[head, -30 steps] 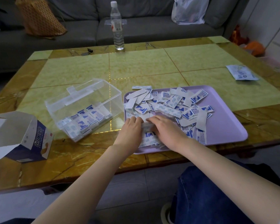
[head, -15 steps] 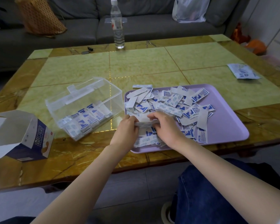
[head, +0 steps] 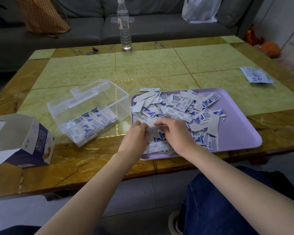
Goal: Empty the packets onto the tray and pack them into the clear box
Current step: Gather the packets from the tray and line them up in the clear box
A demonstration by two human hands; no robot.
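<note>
A lilac tray (head: 241,133) lies on the table with a loose heap of white-and-blue packets (head: 185,109) across its left and middle. My left hand (head: 136,134) and my right hand (head: 175,133) meet over the tray's near-left part, together pinching a small stack of packets (head: 153,128) held just above the heap. Left of the tray stands the clear box (head: 92,100), tilted, with several packets (head: 90,126) lined up in its lower side. One packet (head: 149,89) lies just beyond the tray's far-left rim.
An open cardboard carton (head: 24,141) lies on its side at the table's left front. A flat printed pouch (head: 256,76) rests at the far right. A water bottle (head: 124,26) stands at the far edge, with a grey sofa behind.
Both hands have lifted off the heap with a small stack of packets pinched between them, and now hold it slightly higher over the tray.
</note>
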